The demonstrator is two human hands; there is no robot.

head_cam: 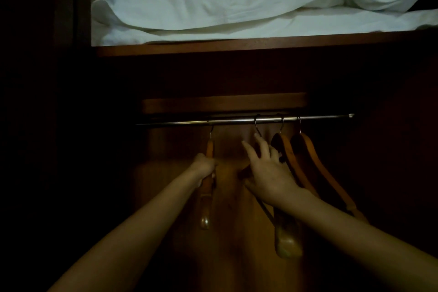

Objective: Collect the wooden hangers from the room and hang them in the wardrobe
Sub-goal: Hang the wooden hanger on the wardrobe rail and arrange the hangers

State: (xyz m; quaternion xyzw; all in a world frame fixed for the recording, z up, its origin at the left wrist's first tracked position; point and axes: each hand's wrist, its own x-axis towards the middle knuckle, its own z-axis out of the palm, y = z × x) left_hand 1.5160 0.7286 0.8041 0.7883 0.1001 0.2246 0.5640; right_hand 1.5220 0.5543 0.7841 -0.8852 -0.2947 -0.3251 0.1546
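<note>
rail (180,122) bare left of hangers (305,159).

There is just one camera, and it sits on the person's head. It looks straight ahead into a dark wardrobe and tips up a little, so the shelf (237,46) with white bedding (213,7) fills the 12 o'clock part. The metal rail (189,122) runs across the middle. Both bare arms reach in from 6 o'clock, so the camera is close, about an arm's reach from the rail. The wide lens bends the edges. No second view shares this scene.
</note>
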